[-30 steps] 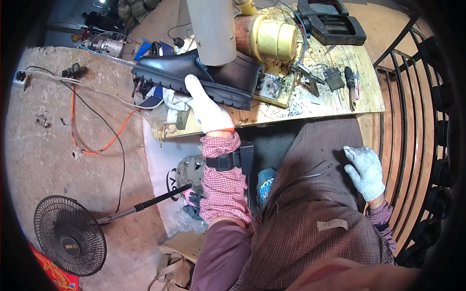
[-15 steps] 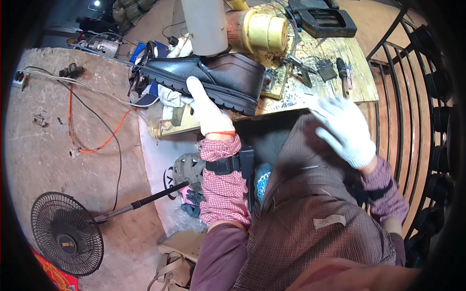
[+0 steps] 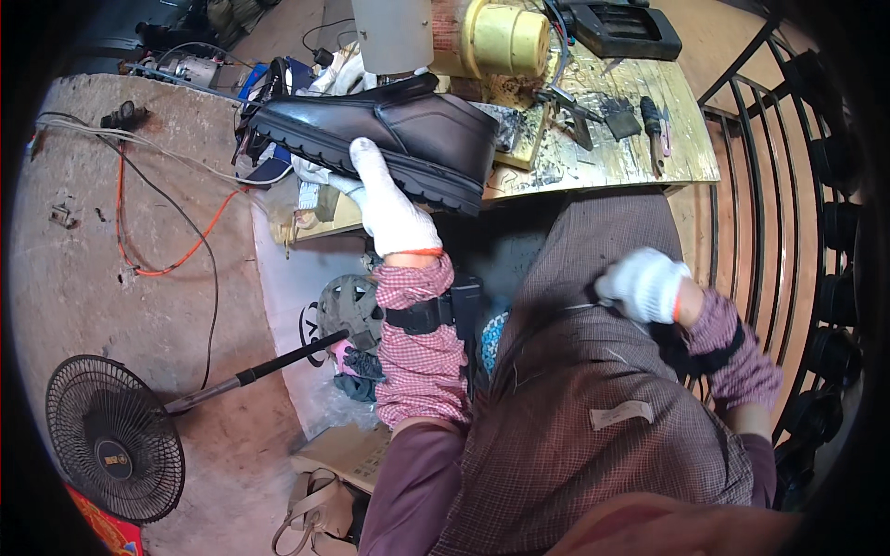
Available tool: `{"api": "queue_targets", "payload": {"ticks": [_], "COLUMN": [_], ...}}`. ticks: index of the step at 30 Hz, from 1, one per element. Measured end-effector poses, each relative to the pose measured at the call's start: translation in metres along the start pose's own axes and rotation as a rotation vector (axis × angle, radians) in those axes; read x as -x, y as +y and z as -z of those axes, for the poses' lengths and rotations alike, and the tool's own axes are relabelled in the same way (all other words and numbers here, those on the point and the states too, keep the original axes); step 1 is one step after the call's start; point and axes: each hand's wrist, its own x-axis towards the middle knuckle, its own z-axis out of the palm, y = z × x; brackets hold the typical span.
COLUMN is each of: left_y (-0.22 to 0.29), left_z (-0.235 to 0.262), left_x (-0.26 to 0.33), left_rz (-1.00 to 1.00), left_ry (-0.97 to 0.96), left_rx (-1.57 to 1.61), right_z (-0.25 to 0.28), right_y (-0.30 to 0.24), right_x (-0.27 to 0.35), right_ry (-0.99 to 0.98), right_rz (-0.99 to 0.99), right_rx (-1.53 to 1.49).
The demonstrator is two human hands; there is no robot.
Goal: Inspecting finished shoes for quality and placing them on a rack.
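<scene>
My left hand (image 3: 385, 204), in a white glove, grips the sole edge of a dark leather shoe (image 3: 389, 134) with a thick treaded sole. The shoe is held sideways against a grey post (image 3: 391, 32) at the workbench's front edge. My right hand (image 3: 642, 283), also gloved, is curled with its fingers pinching the checked cloth over my lap (image 3: 575, 371).
A wooden workbench (image 3: 603, 162) carries a yellow cylinder (image 3: 505, 39), a black case (image 3: 621, 28) and small hand tools (image 3: 654, 125). A black metal railing (image 3: 788, 185) curves along the right. A floor fan (image 3: 116, 449), an orange cable (image 3: 176, 246) and a bag (image 3: 320, 505) lie on the left.
My right hand dropped from the air near the bench back to my lap and closed on the cloth. The shoe sits slightly lower and further right in view.
</scene>
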Motion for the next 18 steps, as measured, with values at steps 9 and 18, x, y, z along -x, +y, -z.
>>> {"api": "queue_targets", "payload": {"ticks": [9,18], "left_y": [0.004,0.005], "left_z": [-0.031,-0.025], "left_x": [-0.052,-0.027], "left_rz": [0.008,0.016], "left_ry": [-0.040,0.019], "left_rx": [0.012,-0.001], "right_z": [-0.077,0.001], "right_y": [0.010,0.012], "right_x": [0.101,0.048], "right_ry": [0.761,0.839], "right_rz": [-0.470,-0.234], "right_rx": [-0.388,-0.064]}}
